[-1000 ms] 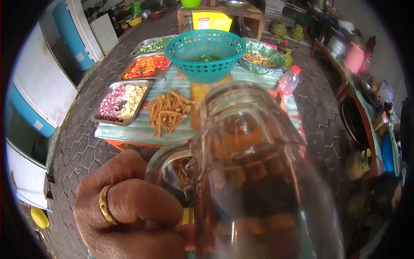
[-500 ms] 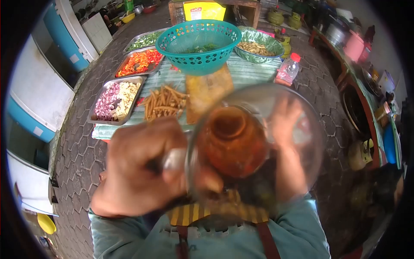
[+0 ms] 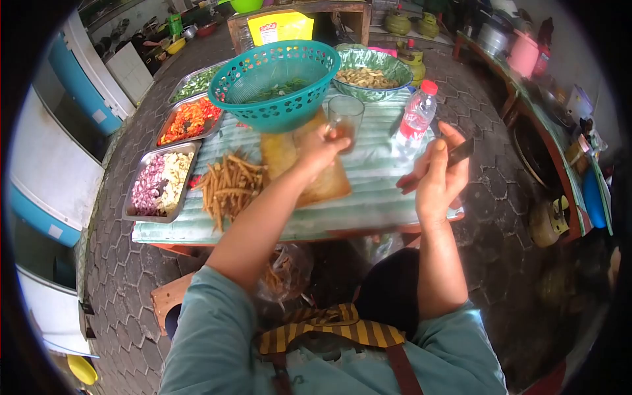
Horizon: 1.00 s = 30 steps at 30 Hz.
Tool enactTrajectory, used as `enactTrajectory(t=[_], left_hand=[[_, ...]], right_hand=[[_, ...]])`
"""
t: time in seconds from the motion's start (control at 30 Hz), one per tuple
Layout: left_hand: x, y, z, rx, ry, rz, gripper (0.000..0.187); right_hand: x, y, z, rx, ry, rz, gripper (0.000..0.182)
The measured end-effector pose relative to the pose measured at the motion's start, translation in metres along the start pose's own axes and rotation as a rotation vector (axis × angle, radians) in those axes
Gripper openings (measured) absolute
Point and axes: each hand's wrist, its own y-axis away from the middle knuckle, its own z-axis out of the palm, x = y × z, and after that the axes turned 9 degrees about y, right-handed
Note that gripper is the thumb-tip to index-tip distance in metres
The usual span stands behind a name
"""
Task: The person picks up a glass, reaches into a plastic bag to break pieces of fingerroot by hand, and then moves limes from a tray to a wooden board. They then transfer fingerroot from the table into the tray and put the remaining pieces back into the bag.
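My left hand (image 3: 320,153) is closed on a clear glass mug (image 3: 347,112) with some reddish-brown liquid low in it. The mug is at the far right edge of a worn wooden chopping board (image 3: 329,187). My right hand (image 3: 442,172) is raised over the table's right side, palm inward, with a dark brown handle-like piece (image 3: 461,151) between thumb and fingers; its full shape is hidden. Behind that hand stands a plastic water bottle (image 3: 419,113) with a red cap. Left of the board lies a heap of thin brown finger-like roots (image 3: 230,187).
A teal colander (image 3: 276,113) with greens is at the table's back, beside a patterned bowl (image 3: 372,92) of pale chopped pieces. Metal trays along the left hold chopped shallots and garlic (image 3: 161,181), red chillies (image 3: 191,122) and green slices (image 3: 201,84). A plastic bag (image 3: 286,270) hangs below the front edge.
The glass mug has gone from close before the camera down and forward to the table, still in my left hand. My right hand has come into clear view, and the camera's view has shifted.
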Motion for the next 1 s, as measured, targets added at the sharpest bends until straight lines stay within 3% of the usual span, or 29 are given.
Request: enactTrajectory(t=[0.27, 0.33, 0.37, 0.4, 0.5, 0.57, 0.63, 0.7, 0.73, 0.8, 0.83, 0.9, 0.93, 1.0], left_hand=[[-0.032, -0.066, 0.031, -0.016, 0.241, -0.031, 0.030], [-0.036, -0.070, 0.027, -0.096, 0.413, -0.004, 0.045], [-0.039, -0.071, 0.022, -0.087, 0.423, -0.017, 0.045], [-0.036, -0.066, 0.014, -0.014, 0.307, 0.100, 0.048], [-0.008, -0.002, -0.029, 0.033, 0.147, 0.343, 0.051], [0.007, 0.060, -0.066, 0.083, 0.222, 0.466, 0.039], [-0.001, 0.118, -0.106, 0.289, 0.178, 0.545, 0.024], [-0.031, 0.164, -0.145, 0.591, 0.213, 0.534, 0.019], [-0.047, 0.180, -0.162, 0.735, 0.215, 0.466, 0.019], [-0.081, 0.206, -0.182, 0.949, 0.207, 0.316, 0.023], [-0.104, 0.216, -0.190, 0.936, 0.259, 0.206, 0.024], [-0.162, 0.219, -0.207, 0.856, -0.069, 0.124, 0.021], [-0.165, 0.222, -0.203, 0.755, -0.225, 0.043, 0.019], [-0.181, 0.220, -0.192, 0.504, -0.478, -0.224, 0.019]], right_hand=[[0.016, -0.007, 0.002, -0.029, 0.036, -0.016, 0.024], [0.019, -0.007, 0.002, -0.056, 0.046, -0.006, 0.023], [0.019, -0.008, 0.003, -0.076, 0.077, -0.055, 0.022], [0.019, -0.008, 0.004, -0.096, 0.107, -0.101, 0.021], [0.012, 0.001, 0.003, -0.256, 0.153, 0.099, 0.021], [0.010, 0.007, 0.006, -0.333, 0.248, 0.079, 0.023], [0.009, 0.016, 0.012, -0.459, 0.240, 0.054, 0.024], [0.006, 0.029, 0.021, -0.609, 0.190, 0.037, 0.025], [0.001, 0.038, 0.028, -0.634, 0.178, 0.055, 0.025], [-0.009, 0.053, 0.037, -0.954, 0.219, 0.148, 0.028], [-0.012, 0.063, 0.042, -0.974, 0.218, 0.148, 0.028], [-0.018, 0.087, 0.054, -1.312, 0.399, 0.142, 0.029], [-0.022, 0.096, 0.061, -1.326, 0.401, 0.142, 0.029], [-0.030, 0.112, 0.073, -1.714, 0.764, -0.005, 0.031]])
